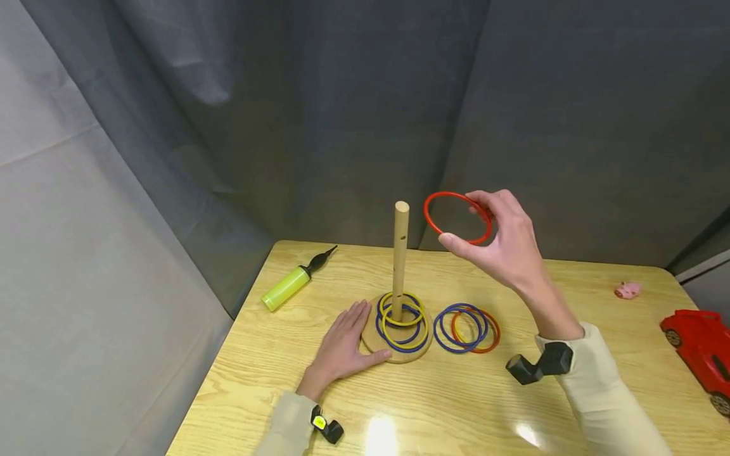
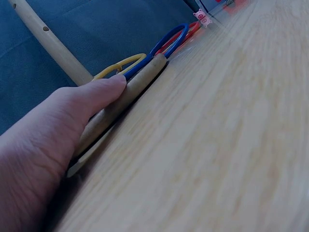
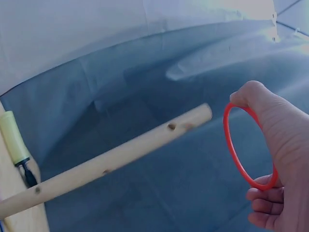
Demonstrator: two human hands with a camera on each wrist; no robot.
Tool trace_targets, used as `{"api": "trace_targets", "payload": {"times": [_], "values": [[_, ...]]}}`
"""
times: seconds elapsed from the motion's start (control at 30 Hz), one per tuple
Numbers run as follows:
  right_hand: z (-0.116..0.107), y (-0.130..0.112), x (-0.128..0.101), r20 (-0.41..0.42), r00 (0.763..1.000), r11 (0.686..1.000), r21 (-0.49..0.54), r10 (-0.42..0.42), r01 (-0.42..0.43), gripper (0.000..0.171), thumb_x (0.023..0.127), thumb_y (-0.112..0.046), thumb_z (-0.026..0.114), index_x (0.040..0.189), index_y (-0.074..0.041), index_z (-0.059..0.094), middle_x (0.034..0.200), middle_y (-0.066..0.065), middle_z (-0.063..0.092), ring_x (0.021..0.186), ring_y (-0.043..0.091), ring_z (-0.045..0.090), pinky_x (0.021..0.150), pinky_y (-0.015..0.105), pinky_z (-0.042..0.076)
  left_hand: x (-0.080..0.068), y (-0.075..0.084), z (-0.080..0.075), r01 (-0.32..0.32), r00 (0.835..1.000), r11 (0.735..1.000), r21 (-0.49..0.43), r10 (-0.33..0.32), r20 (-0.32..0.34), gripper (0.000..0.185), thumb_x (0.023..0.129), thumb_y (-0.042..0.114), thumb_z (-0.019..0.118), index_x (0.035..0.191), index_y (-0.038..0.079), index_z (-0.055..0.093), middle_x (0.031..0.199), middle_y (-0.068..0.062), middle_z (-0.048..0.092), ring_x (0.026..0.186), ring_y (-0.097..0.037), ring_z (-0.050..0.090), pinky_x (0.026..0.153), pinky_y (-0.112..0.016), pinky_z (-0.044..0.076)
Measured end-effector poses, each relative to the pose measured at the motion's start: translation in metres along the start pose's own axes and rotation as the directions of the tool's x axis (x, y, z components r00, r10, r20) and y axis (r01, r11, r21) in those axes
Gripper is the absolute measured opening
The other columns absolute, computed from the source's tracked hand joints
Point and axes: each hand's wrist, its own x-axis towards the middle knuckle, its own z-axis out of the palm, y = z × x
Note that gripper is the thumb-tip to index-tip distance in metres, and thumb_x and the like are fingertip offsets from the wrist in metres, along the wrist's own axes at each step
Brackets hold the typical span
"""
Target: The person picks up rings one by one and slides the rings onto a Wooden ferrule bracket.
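Note:
A wooden peg point(image 1: 400, 250) stands upright on a round wooden base point(image 1: 371, 340), with yellow and blue rings point(image 1: 402, 322) stacked around its foot. My right hand point(image 1: 502, 244) pinches a red ring point(image 1: 456, 217) in the air, just right of the peg's top; the right wrist view shows that red ring point(image 3: 239, 157) beside the peg's tip point(image 3: 200, 116). My left hand point(image 1: 342, 345) lies flat on the table with its fingers against the base's left edge point(image 2: 125, 89). More blue and orange rings point(image 1: 466, 328) lie right of the base.
A yellow hand pump point(image 1: 291, 283) lies at the table's back left. A small pink pig point(image 1: 627, 290) and a red toy car point(image 1: 698, 351) sit at the right edge. Grey curtains hang behind the wooden table point(image 1: 456, 405).

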Motion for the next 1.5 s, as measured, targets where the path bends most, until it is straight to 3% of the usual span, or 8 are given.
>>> {"api": "trace_targets", "payload": {"times": [0.23, 0.5, 0.9, 1.2, 1.5], "values": [[0.008, -0.025, 0.018, 0.008, 0.998, 0.997, 0.047, -0.056, 0.056, 0.06, 0.073, -0.031, 0.093, 0.124, -0.01, 0.07, 0.101, 0.0, 0.059, 0.093, 0.011, 0.052, 0.078, 0.026, 0.042, -0.003, -0.001, -0.002, 0.004, 1.0, 1.0, -0.015, -0.004, -0.011, 0.118, 0.085, 0.089, 0.051, 0.167, 0.009, 0.022, 0.173, -0.008, 0.022, 0.161, -0.025, 0.018, 0.131, -0.044, 0.018], [0.037, -0.026, 0.023, 0.138, 0.987, 0.997, 0.032, -0.079, 0.075, 0.071, 0.074, -0.044, 0.092, 0.128, -0.007, 0.065, 0.102, 0.003, 0.056, 0.097, 0.017, 0.049, 0.079, 0.037, 0.043, -0.003, 0.0, -0.005, 0.012, 1.0, 0.999, -0.037, -0.012, -0.015, 0.116, 0.086, 0.087, 0.053, 0.167, 0.009, 0.023, 0.173, -0.008, 0.024, 0.16, -0.025, 0.019, 0.131, -0.045, 0.018], [0.086, 0.004, -0.018, 0.271, 0.961, 0.999, -0.001, -0.05, 0.052, 0.078, 0.07, -0.054, 0.092, 0.125, -0.005, 0.065, 0.104, 0.003, 0.056, 0.098, 0.021, 0.048, 0.08, 0.038, 0.046, -0.001, 0.0, 0.0, 0.023, 1.0, 1.0, -0.009, -0.023, 0.003, 0.117, 0.085, 0.092, 0.044, 0.169, 0.014, 0.018, 0.174, -0.005, 0.02, 0.161, -0.021, 0.014, 0.131, -0.045, 0.018], [0.106, 0.026, -0.05, 0.323, 0.946, 1.0, -0.016, 0.01, -0.005, 0.084, 0.069, -0.058, 0.092, 0.131, -0.008, 0.063, 0.108, 0.003, 0.057, 0.1, 0.021, 0.049, 0.081, 0.038, 0.048, -0.001, 0.001, 0.0, 0.014, 1.0, 1.0, -0.001, -0.014, 0.0, 0.117, 0.086, 0.091, 0.045, 0.168, 0.012, 0.018, 0.175, -0.005, 0.019, 0.161, -0.024, 0.015, 0.131, -0.047, 0.018], [0.125, 0.05, -0.081, 0.395, 0.916, 0.996, 0.008, 0.075, -0.085, 0.085, 0.071, -0.058, 0.091, 0.134, -0.01, 0.061, 0.112, 0.006, 0.057, 0.103, 0.02, 0.048, 0.084, 0.039, 0.048, -0.001, 0.002, -0.002, 0.017, 1.0, 1.0, -0.016, -0.017, 0.0, 0.118, 0.085, 0.092, 0.045, 0.168, 0.012, 0.019, 0.174, -0.006, 0.02, 0.161, -0.023, 0.014, 0.131, -0.046, 0.018]]}}
